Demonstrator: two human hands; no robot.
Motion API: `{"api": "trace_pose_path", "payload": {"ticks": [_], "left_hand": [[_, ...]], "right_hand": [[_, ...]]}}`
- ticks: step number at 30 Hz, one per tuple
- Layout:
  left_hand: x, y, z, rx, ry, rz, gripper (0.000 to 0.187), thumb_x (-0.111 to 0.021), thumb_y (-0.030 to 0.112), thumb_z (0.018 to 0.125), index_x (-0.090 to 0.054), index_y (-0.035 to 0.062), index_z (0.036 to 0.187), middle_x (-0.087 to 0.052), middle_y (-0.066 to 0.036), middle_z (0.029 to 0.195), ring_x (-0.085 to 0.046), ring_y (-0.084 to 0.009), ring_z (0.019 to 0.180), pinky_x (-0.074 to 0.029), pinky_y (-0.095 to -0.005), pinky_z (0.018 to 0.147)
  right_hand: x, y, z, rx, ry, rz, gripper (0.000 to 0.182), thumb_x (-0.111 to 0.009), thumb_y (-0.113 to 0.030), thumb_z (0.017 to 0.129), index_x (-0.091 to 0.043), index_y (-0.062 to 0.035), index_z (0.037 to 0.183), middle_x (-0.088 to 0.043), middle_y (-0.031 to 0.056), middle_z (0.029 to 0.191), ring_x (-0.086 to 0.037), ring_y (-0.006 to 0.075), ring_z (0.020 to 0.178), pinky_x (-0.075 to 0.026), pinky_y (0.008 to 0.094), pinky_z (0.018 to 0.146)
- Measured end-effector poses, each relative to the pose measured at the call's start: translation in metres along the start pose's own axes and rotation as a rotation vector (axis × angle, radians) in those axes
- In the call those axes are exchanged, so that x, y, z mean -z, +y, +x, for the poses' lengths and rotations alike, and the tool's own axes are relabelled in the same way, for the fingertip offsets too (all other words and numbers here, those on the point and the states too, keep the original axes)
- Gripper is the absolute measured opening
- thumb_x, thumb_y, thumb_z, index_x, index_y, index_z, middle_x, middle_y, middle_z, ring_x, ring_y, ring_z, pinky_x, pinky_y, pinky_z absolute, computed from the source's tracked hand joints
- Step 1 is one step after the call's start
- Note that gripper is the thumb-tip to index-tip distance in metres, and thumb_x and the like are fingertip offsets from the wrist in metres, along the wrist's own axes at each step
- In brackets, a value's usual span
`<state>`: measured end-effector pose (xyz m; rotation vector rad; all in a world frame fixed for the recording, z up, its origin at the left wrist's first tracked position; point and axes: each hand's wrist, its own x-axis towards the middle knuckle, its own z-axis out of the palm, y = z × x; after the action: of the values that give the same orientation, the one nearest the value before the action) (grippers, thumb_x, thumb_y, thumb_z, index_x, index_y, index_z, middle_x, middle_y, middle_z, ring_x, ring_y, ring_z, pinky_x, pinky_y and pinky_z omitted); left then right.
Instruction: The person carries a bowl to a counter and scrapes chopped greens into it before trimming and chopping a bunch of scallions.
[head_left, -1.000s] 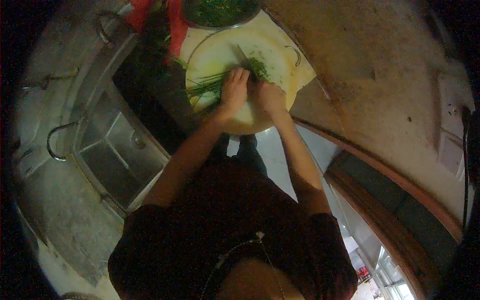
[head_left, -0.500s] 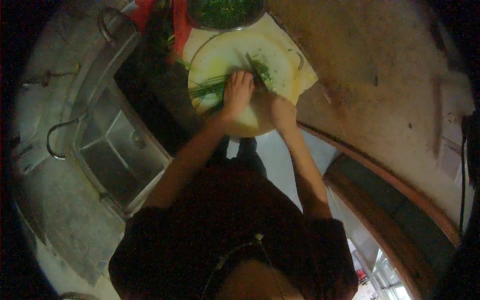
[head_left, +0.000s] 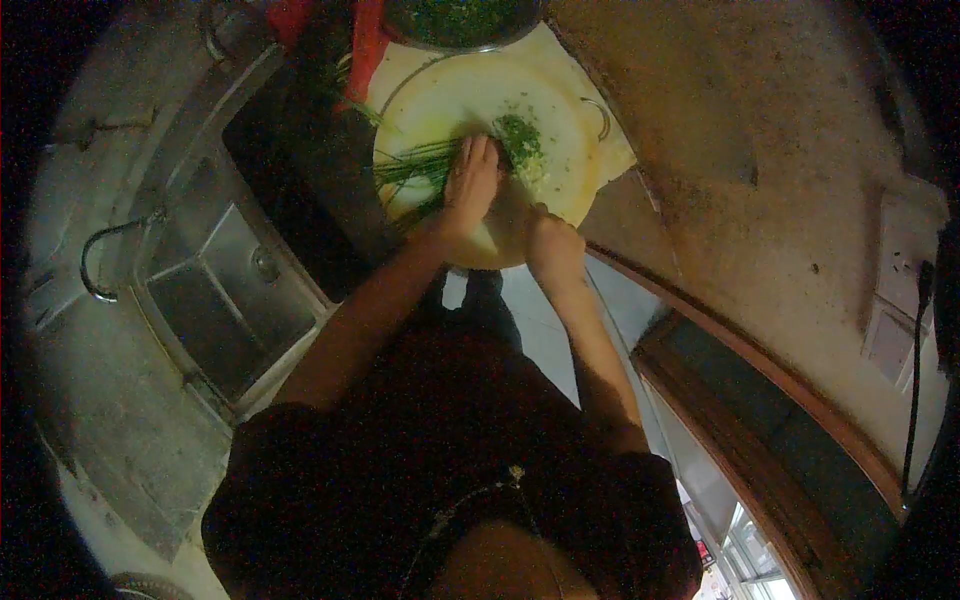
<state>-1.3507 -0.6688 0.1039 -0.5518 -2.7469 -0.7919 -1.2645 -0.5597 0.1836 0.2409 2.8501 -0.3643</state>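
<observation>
On the round cutting board [head_left: 560, 90], my left hand [head_left: 473, 185] presses down on a bunch of long green stalks [head_left: 415, 165], its fingers curled together over their right end. My right hand [head_left: 555, 245] is closed around the handle of a knife [head_left: 513, 205], near the board's lower right edge. The knife's blade is dim and blurred, close beside my left fingers. Chopped green bits [head_left: 518, 140] lie on the board to the right of my left hand, with paler pieces just below them.
A metal bowl [head_left: 480, 47] of chopped greens stands beyond the board. Red material [head_left: 366, 50] lies at its left. To the left is a steel sink [head_left: 235, 290] with a curved faucet [head_left: 92, 262]. A wall with a socket [head_left: 903, 265] rises at right.
The knife and my right hand have shifted slightly left, and the blade has turned blurred and less distinct. More of the chopped greens shows. The whole view has shifted a little.
</observation>
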Motion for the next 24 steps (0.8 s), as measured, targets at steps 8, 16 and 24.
{"api": "trace_pose_path", "payload": {"ticks": [8, 16, 24], "left_hand": [[0.009, -0.003, 0.009, -0.002, -0.206, 0.022, 0.023, -0.049, 0.006, 0.072, -0.045, -0.0005, 0.094, -0.043, -0.016, 0.101, -0.042, -0.0326, 0.098, -0.042, -0.0388, 0.078], [0.007, -0.003, 0.002, 0.001, -0.117, 0.042, 0.024, -0.048, 0.006, 0.072, -0.044, -0.0004, 0.094, -0.043, -0.015, 0.103, -0.041, -0.0334, 0.1, -0.041, -0.0395, 0.079], [0.017, 0.002, 0.018, 0.003, 0.064, 0.079, 0.027, -0.048, 0.019, 0.079, -0.046, 0.0008, 0.099, -0.044, -0.014, 0.1, -0.042, -0.0315, 0.096, -0.036, -0.0431, 0.082]], "right_hand": [[0.007, -0.004, 0.027, 0.092, 0.038, 0.01, 0.019, -0.045, -0.018, 0.079, -0.054, -0.0026, 0.083, -0.059, 0.0174, 0.069, -0.059, 0.033, 0.067, -0.047, 0.0433, 0.058], [-0.011, -0.012, 0.055, 0.008, -0.029, 0.004, 0.018, -0.048, -0.019, 0.076, -0.056, -0.004, 0.082, -0.06, 0.0158, 0.073, -0.059, 0.0321, 0.069, -0.048, 0.0416, 0.061], [0.017, 0.02, 0.018, -0.077, 0.225, 0.31, 0.027, -0.045, -0.028, 0.082, -0.056, -0.0036, 0.084, -0.058, 0.0204, 0.073, -0.056, 0.0387, 0.068, -0.045, 0.0447, 0.061]]}}
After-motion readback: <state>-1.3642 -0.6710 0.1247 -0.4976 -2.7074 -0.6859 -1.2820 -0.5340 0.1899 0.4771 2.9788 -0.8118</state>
